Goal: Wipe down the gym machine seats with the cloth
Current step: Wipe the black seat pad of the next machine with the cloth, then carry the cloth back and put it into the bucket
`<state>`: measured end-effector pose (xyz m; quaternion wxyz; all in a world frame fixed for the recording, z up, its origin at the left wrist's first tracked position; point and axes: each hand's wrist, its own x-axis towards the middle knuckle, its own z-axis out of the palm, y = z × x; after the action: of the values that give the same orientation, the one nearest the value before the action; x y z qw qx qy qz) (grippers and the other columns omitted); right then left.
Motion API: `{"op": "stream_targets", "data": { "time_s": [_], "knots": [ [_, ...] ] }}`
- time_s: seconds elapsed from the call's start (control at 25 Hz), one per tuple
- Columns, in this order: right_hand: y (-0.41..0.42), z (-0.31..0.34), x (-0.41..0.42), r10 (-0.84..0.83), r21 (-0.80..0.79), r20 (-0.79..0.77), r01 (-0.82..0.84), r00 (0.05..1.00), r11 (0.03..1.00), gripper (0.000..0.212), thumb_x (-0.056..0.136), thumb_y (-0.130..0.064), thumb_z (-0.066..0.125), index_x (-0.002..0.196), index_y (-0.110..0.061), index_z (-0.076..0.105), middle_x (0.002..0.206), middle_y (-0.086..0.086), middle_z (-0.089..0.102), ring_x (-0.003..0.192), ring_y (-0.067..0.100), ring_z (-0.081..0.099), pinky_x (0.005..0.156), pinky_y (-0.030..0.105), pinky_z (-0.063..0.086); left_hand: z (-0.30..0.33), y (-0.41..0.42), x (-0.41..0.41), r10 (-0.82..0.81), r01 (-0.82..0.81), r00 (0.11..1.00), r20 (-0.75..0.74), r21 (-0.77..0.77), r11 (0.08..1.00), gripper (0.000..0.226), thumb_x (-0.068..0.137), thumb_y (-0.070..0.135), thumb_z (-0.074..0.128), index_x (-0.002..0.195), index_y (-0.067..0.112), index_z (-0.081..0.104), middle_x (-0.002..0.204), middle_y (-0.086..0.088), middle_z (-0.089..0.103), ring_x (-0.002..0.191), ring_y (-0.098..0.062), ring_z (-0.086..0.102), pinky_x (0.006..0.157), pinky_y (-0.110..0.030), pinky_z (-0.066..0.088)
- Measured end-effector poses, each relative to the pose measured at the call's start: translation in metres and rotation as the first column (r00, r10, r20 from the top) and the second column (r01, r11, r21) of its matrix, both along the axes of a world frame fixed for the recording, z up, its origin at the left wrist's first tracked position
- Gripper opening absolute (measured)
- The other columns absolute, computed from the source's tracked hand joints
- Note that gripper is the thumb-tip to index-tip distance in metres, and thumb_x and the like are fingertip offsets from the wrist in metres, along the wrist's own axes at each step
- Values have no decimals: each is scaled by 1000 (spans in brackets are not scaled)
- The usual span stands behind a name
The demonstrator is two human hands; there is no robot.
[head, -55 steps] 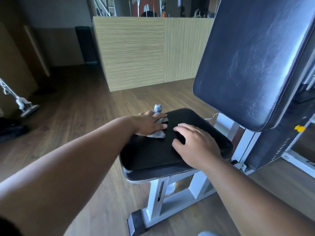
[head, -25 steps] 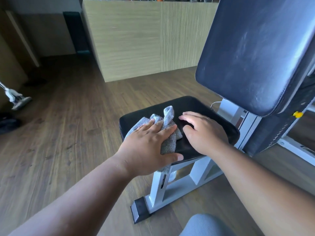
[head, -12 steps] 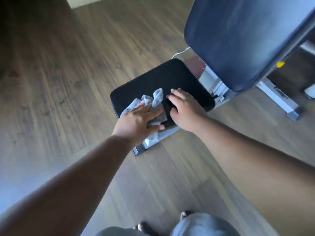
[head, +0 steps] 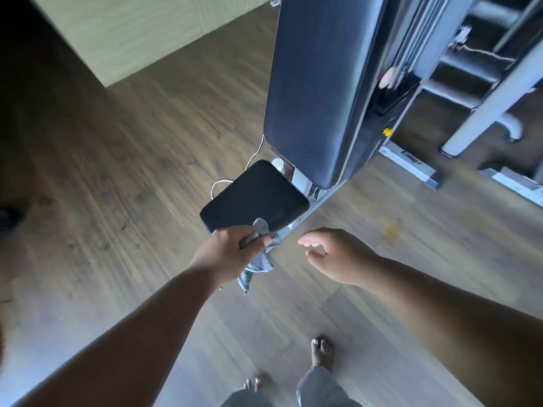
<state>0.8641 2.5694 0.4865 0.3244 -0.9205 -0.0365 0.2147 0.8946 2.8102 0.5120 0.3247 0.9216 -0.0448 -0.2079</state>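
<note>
The fingers [head: 255, 237] of the left hand [head: 226, 254] are curled round a grey cloth [head: 258, 259], with the thumb pressed across its front. A small peak of the fabric sticks up above the knuckles, and the rest hangs down below the palm in a loose, crumpled tail. The hand holds the cloth at the near edge of the black seat [head: 255, 198], the top of the fabric overlapping that edge in the view; whether it touches the pad cannot be told.

The right hand [head: 338, 254] holds nothing. Its fingers are slack and slightly bent, palm turned toward the left hand, and it hangs in the air off the seat's near right corner, apart from the pad and from the cloth.

The seat is a dark, rounded-corner pad, its top bare and glossy. Rising from beyond its far right corner is the long dark backrest [head: 320, 83], tilted away and carried on a white frame [head: 408, 160] with a small yellow knob [head: 388, 131] at its side. A thin white cable [head: 219, 185] loops at the seat's far left edge.

Below everything lies a brown wooden floor [head: 117, 171], where the person's bare feet [head: 322, 351] and grey trouser legs show at the bottom. A pale wood-grain wall panel [head: 132, 30] stands at the upper left.
</note>
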Motion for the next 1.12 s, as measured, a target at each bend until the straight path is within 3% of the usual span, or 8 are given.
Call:
{"op": "stream_targets", "data": {
  "time_s": [0.08, 0.2, 0.44, 0.56, 0.72, 0.84, 1.0, 1.12],
  "knots": [
    [5, 36, -25, -114, 130, 2, 112, 994, 985, 22, 89, -40, 56, 109, -38, 67, 112, -15, 70, 102, 0, 65, 95, 32, 53, 30, -14, -14, 2, 2, 999, 44, -86, 996, 32, 93, 52, 61, 88, 23, 70, 49, 9, 47, 36, -9, 41, 36, -25, 38],
    [21, 83, -68, -264, 274, 40, 244, 964, 930, 19, 81, -47, 63, 95, -35, 68, 96, -12, 74, 91, -1, 68, 88, 31, 55, 63, -41, -30, -3, 27, 993, 121, -198, 980, 52, 96, 51, 57, 72, 5, 50, 51, 7, 38, 49, -11, 37, 50, -28, 35],
    [29, 143, -193, -623, 264, 182, 572, 761, 776, 32, 83, -45, 61, 106, -25, 70, 100, -12, 70, 94, 1, 64, 88, 26, 51, 129, -90, -100, -362, 384, 923, 130, -337, 860, 54, 102, 46, 50, 56, 18, 41, 42, 10, 37, 41, -5, 36, 46, -20, 28],
    [19, 164, -272, -733, 221, 238, 700, 637, 679, 17, 89, -31, 65, 101, -21, 70, 97, -12, 69, 91, 2, 63, 87, 28, 52, 145, -117, -160, -527, 543, 835, 155, -387, 745, 52, 102, 44, 50, 58, 20, 41, 41, 13, 39, 42, -4, 37, 45, -19, 27],
    [0, 169, -409, -911, 324, 320, 873, 260, 364, 16, 86, -27, 71, 94, -35, 59, 96, -20, 59, 90, -1, 60, 81, 26, 51, 159, -167, -273, -743, 764, 625, 239, -383, 519, 52, 95, 58, 50, 66, 15, 52, 53, 9, 47, 54, -9, 44, 58, -27, 37],
    [-8, 173, -542, -991, 511, 134, 856, 6, 74, 30, 83, -41, 70, 110, -44, 56, 115, -10, 62, 105, 5, 61, 90, 26, 50, 165, -206, -393, -861, 867, 419, 289, -408, 286, 42, 84, 64, 53, 88, 27, 73, 81, 9, 74, 80, -9, 67, 77, -29, 50],
    [-1, 183, -743, -977, 649, -130, 730, -170, -213, 43, 72, -58, 58, 115, -55, 62, 119, -13, 68, 114, 9, 63, 101, 41, 52, 161, -242, -589, -926, 887, 117, 358, -458, -65, 15, 87, 48, 62, 99, 46, 72, 97, 23, 75, 93, 8, 67, 82, -17, 50],
    [20, 190, -900, -924, 633, -156, 683, -349, -365, 47, 72, -55, 59, 118, -48, 63, 121, -7, 68, 109, 15, 66, 99, 44, 51, 154, -257, -742, -906, 863, -82, 416, -424, -273, 39, 85, 58, 62, 110, 31, 75, 101, 19, 76, 95, 7, 68, 86, -26, 55]
  ]
}}
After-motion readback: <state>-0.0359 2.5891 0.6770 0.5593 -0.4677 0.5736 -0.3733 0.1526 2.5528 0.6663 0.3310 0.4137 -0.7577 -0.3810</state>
